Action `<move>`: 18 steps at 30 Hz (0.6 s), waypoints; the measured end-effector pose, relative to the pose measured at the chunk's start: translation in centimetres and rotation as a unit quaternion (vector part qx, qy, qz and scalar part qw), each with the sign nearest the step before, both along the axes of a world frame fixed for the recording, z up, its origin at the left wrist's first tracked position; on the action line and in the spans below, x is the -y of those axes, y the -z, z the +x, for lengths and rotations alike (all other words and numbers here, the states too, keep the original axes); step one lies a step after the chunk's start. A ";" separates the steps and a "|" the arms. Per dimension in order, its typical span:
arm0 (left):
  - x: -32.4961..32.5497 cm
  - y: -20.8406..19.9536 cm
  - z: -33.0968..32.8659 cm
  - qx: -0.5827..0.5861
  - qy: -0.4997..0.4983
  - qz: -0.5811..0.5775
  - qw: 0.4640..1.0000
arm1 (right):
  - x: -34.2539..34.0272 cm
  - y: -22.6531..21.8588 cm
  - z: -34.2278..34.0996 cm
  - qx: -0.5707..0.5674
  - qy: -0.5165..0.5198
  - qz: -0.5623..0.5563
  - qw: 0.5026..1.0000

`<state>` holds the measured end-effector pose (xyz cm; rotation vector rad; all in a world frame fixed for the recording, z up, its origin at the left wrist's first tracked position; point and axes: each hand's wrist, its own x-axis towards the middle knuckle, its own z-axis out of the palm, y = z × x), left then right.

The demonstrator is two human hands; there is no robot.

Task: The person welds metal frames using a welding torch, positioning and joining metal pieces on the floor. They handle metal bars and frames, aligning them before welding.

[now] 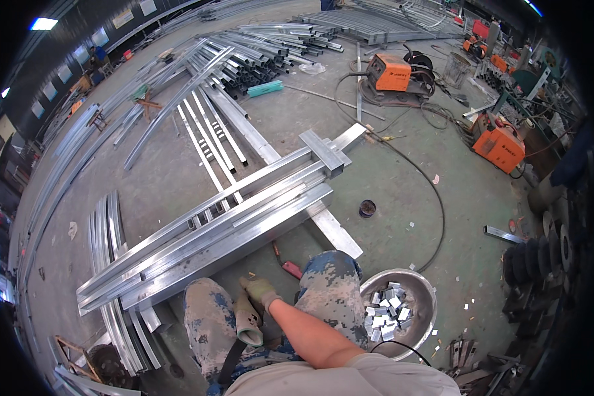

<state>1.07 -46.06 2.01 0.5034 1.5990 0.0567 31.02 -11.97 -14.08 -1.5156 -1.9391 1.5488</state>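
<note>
My right hand, in a pale work glove, is between my knees with its fingers bent together. A small yellow-orange tip shows at its fingertips, too small to name. Below it, against my left thigh, is a pale glove with its cuff opening towards me. Whether my left hand is inside that glove cannot be seen, and no left forearm shows. Just ahead, a red-handled tool lies by my right knee. Beyond my knees, long shiny metal channels rest side by side, with a short metal piece across their far end.
A metal bowl of small cut metal pieces stands by my right knee. A small dark tin stands ahead of it. Two orange machines with trailing cables are at right. Stacked metal tubes fill the far floor; curved strips lie left.
</note>
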 end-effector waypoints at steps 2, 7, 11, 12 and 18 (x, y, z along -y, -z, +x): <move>-0.2 -1.0 -0.4 0.006 0.010 -0.010 1.000 | -0.6 1.6 -0.2 0.015 -0.004 -0.002 1.000; 3.1 -7.0 -2.1 0.027 0.008 -0.066 0.997 | -0.3 -0.6 0.2 0.016 0.004 -0.083 0.996; 0.7 -12.5 -1.4 -0.060 0.097 -0.216 0.970 | -0.2 -0.1 0.1 -0.021 0.030 -0.062 0.997; -0.6 -15.2 0.2 -0.116 0.153 -0.178 0.965 | 0.5 0.0 -0.1 -0.002 0.002 0.022 1.000; -6.2 -14.7 -6.3 -0.029 0.143 0.086 0.986 | -1.3 3.0 1.9 0.129 -0.121 0.119 0.977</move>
